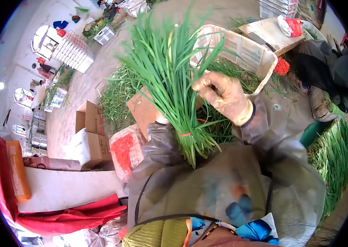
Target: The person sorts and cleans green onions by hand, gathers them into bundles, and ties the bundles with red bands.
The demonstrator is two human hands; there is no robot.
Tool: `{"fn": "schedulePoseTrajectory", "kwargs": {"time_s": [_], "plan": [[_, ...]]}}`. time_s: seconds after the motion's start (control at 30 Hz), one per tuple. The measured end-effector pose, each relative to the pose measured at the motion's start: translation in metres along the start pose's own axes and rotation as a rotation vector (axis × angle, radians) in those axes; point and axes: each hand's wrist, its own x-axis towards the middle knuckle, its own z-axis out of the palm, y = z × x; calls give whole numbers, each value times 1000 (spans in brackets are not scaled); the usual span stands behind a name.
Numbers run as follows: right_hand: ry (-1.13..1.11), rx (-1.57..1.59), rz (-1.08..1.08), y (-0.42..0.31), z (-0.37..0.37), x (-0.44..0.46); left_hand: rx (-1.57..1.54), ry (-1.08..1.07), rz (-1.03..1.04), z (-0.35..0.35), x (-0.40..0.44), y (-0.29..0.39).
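A bunch of green chives [172, 78] is held up before me, its leaves fanning away and its pale cut ends pointing toward my apron. A red band [185, 134] circles the stems near those ends. My left hand [162, 118] supports the bunch from behind and the left; only a small part shows, with the fingers hidden by the leaves. My right hand [225, 96], in a stained pale glove, is at the bunch's right edge. Its thumb and fingers are curled together in a pinch against the outer leaves; what lies between the fingertips is not clear.
A white plastic crate [260, 61] with loose greens stands ahead on the right. Loose chives [120, 92] lie on the left. Bundled chives [332, 164] are stacked at my right. Red bands [122, 152] lie on a pale sack. Cardboard boxes [89, 119] stand left; other people are farther back.
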Motion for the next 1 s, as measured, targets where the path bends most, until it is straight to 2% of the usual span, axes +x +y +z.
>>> {"fn": "schedulePoseTrajectory", "kwargs": {"time_s": [0.03,0.07,0.13,0.17,0.2,0.23,0.27,0.33,0.37,0.4,0.47,0.53,0.57,0.6,0.63,0.67,0.7,0.73,0.8,0.83,0.97,1.0], "plan": [[-33,30,197,18,7,-13,7,9,3,-1,0,-1],[-123,-99,335,40,13,-21,11,17,11,-1,0,-4],[-125,-19,519,89,29,-29,45,27,21,-1,1,-10],[-226,190,463,105,33,-23,60,29,25,0,3,-14],[-131,339,304,84,35,-11,82,17,15,5,4,-14],[-68,500,447,76,41,-9,102,-2,-2,10,3,-12],[-5,657,587,71,45,-7,72,-118,-132,24,4,3],[79,761,592,83,50,-8,277,7,11,26,-4,-3],[121,753,640,96,52,-12,89,7,78,10,-6,-23],[159,743,690,107,54,-15,717,-54,127,28,-22,7],[187,707,676,116,54,-21,-617,58,-50,19,-38,-16],[218,425,653,107,48,-20,-600,26,-250,-14,-58,-40],[322,229,434,106,54,-19,-566,23,-311,-10,-65,-36],[245,182,471,104,57,-20,-570,33,-307,-3,-63,-37],[165,133,504,101,61,-21,-306,-77,-166,3,-58,-39],[155,-104,399,84,68,-23,-38,-178,-26,11,-53,-36],[245,74,361,87,78,-26,49,-44,-69,17,-47,-30],[222,74,356,93,78,-26,-76,36,-138,24,-46,-24],[276,554,309,96,65,-18,-302,71,-197,5,-29,-35],[256,576,450,92,53,-17,-466,92,-402,-5,-30,-33],[318,601,547,77,41,-19,-317,63,-306,13,-24,-27],[294,643,561,80,39,-21,-364,-31,-295,16,-24,-25]]}}
